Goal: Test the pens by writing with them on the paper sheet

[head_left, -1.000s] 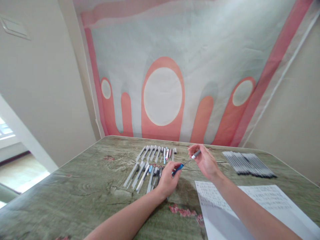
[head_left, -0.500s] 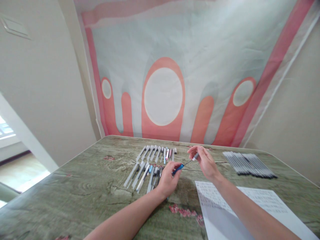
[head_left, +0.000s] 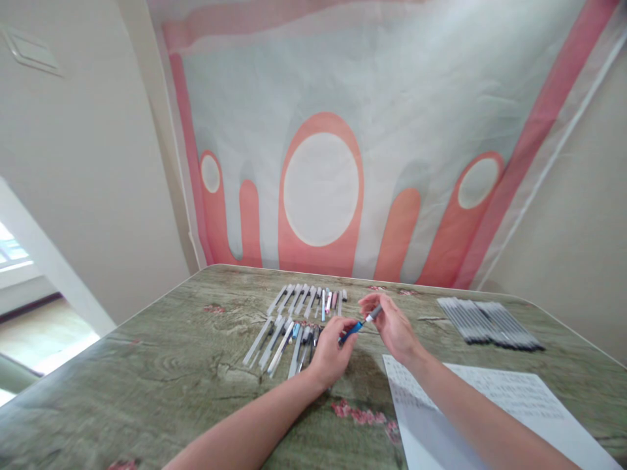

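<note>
My left hand (head_left: 329, 351) is closed around a blue pen barrel (head_left: 351, 332) that slants up to the right. In the fingers of my right hand (head_left: 394, 329) is a grey-and-white pen part (head_left: 373, 314), its white end towards the barrel. A short dark length of thin refill shows in the small gap between the two pieces, in line with both. Just left of my left hand lies the front row of pens and clear parts (head_left: 279, 343), partly hidden by that hand.
Behind it runs another row of pens and caps (head_left: 304, 300). At the right lies a flat bundle of several dark-tipped refills (head_left: 490, 323). A sheet of paper with writing (head_left: 509, 398) is under my right forearm, on the wood-patterned tabletop (head_left: 161, 378).
My right hand has moved left and slightly down, bringing the grey-and-white part closer to the blue barrel. Much less of the thin refill shows between them. My left hand is nearly still.
</note>
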The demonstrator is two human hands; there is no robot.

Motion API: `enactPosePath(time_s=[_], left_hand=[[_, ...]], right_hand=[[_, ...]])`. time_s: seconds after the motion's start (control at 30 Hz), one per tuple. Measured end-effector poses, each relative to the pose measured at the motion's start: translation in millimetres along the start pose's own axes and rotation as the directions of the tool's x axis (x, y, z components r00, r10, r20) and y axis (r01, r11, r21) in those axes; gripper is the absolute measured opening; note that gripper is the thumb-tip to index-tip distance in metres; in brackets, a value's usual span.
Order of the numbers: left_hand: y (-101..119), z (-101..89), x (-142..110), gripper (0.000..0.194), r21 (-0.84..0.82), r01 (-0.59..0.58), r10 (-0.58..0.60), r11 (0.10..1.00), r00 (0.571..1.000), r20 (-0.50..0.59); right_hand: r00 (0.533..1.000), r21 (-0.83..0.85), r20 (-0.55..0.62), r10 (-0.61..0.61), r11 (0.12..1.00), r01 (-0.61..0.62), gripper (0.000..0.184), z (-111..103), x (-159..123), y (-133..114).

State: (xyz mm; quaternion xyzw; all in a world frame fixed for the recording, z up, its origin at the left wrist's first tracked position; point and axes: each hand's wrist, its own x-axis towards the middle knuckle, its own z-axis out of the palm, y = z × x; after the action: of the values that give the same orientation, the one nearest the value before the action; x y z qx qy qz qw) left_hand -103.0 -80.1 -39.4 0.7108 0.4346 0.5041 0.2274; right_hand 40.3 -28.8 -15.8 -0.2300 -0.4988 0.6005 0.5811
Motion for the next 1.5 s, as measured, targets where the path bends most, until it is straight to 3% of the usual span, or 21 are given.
enactPosePath(time_s=[0.23,0.5,0.83,1.13,1.33,1.5], left_hand=[[3.7,-2.0,0.7,0.022,0.003,-0.008,0.008,1.0,1.0,-0.014],[3.9,-1.9,0.4,0.021,0.011,0.007,-0.007,1.0,1.0,-0.015],[-0.2,-0.2,0.0,0.016,0.028,0.024,-0.023,0.999,0.999,-0.042],[-7.6,-5.9,3.5,0.018,0.058,0.054,-0.048,0.997,0.995,-0.089],[-6.5,-7.9,3.6,0.016,0.122,0.02,-0.013,0.992,0.998,-0.063],[-8.3,-9.6,4.1,0.018,0.166,0.017,-0.007,0.986,0.998,-0.061]], right_hand=[[1.0,-0.137,0.015,0.001,0.991,0.001,0.032,4.7,-6.1,9.1],[1.0,-0.056,0.012,-0.009,0.998,0.01,0.034,8.7,-8.4,12.3],[0.998,-0.079,0.042,0.04,0.996,-0.036,0.037,14.8,-13.1,9.1],[0.987,-0.116,-0.031,0.158,0.98,-0.161,0.033,6.4,-15.9,21.7],[0.99,-0.243,-0.066,0.128,0.96,-0.14,0.036,-0.8,-13.5,26.1],[0.987,-0.231,-0.043,0.156,0.96,-0.162,0.035,-0.9,-13.5,27.9]])
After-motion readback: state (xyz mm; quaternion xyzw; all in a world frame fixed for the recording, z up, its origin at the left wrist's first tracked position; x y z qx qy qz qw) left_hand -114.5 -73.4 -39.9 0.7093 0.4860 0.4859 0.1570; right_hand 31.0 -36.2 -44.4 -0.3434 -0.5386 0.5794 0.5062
